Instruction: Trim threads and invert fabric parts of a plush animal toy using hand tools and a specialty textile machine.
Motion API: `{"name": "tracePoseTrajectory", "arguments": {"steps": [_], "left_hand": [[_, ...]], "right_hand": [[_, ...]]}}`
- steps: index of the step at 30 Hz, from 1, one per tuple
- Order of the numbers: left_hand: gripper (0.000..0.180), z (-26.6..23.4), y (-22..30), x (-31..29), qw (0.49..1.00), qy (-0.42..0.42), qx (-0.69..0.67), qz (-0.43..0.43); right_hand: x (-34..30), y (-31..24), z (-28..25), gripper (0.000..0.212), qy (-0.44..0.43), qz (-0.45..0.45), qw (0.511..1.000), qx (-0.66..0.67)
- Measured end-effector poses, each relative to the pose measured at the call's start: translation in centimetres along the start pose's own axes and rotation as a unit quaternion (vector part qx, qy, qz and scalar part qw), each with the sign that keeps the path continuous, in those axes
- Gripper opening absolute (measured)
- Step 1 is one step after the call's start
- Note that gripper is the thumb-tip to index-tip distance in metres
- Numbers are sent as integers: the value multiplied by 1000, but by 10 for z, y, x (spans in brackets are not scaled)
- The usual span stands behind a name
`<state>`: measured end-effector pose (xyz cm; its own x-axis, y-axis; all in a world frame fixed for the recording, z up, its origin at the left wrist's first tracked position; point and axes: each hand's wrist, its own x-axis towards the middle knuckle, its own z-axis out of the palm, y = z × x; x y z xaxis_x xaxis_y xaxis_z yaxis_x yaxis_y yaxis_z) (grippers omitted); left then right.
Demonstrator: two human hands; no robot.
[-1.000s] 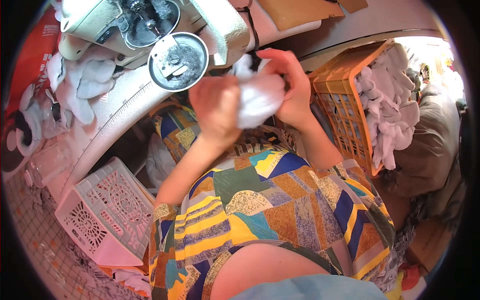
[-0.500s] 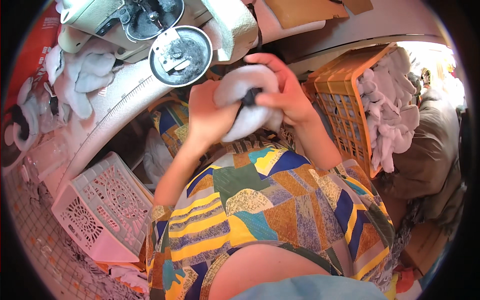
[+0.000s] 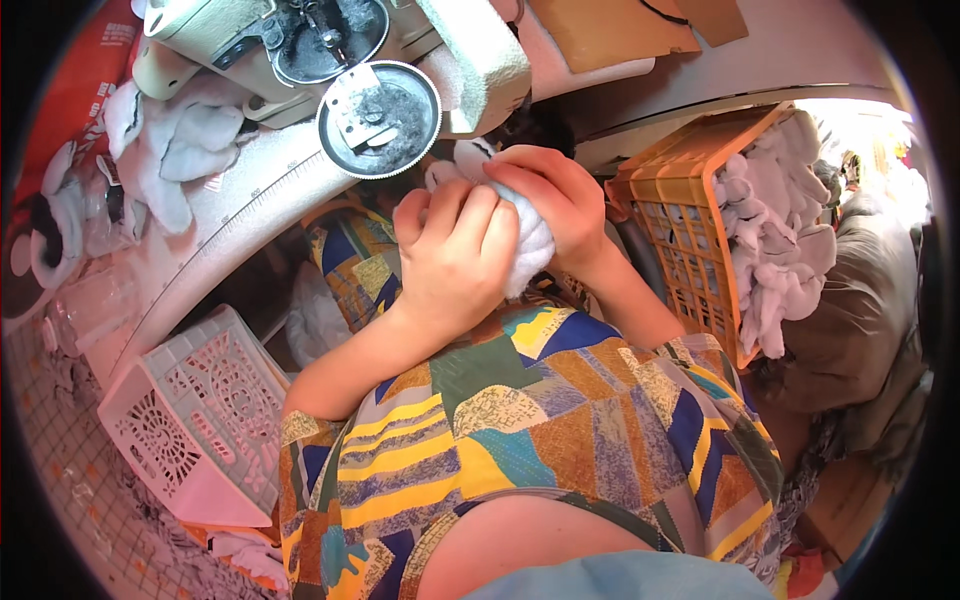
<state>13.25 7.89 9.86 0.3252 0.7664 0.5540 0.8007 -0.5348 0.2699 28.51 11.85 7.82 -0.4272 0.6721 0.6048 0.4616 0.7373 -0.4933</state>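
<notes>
Between my hands, just in front of my chest, is a white fluffy fabric piece [image 3: 530, 245]. My left hand [image 3: 452, 240] wraps over its left side, with the back of the hand upward and the fingers bent. On the other side my right hand [image 3: 562, 205] is closed round it, its fingers pressing on the top. Most of the piece is hidden under my hands; a bit of it pokes out beyond them. Right above them stands a pale sewing machine [image 3: 480, 60] with two dark, toothed round discs, the nearer disc [image 3: 410, 120] close to my left fingers.
White fluffy pieces [image 3: 195, 140] lie on the pale table [image 3: 250, 190] at left, whose edge carries a ruler scale. An orange crate [image 3: 675, 220] full of similar pieces stands at right. A pink-grey plastic basket [image 3: 215, 400] sits lower left. Cardboard [image 3: 610, 35] lies behind.
My left hand has turned over and moved right across the fluffy piece. The ring shape and dark middle seen before are now covered, and the piece is bunched up between both hands.
</notes>
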Motion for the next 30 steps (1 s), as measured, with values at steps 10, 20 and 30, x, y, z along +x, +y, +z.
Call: {"name": "tracePoseTrajectory", "arguments": {"steps": [10, 20, 30], "left_hand": [[29, -6, -10, 2, 990, -54, -122, -47], [35, 14, -32, -2, 904, -125, -328, -245], [19, 2, -6, 1, 997, -15, -74, -20]], "right_hand": [[5, 10, 10, 24, 32, 102, 992, 67], [-1, -22, 3, 110, -65, 380, 518, 764], [-4, 6, 12, 33, 69, 380, 882, 269]]}}
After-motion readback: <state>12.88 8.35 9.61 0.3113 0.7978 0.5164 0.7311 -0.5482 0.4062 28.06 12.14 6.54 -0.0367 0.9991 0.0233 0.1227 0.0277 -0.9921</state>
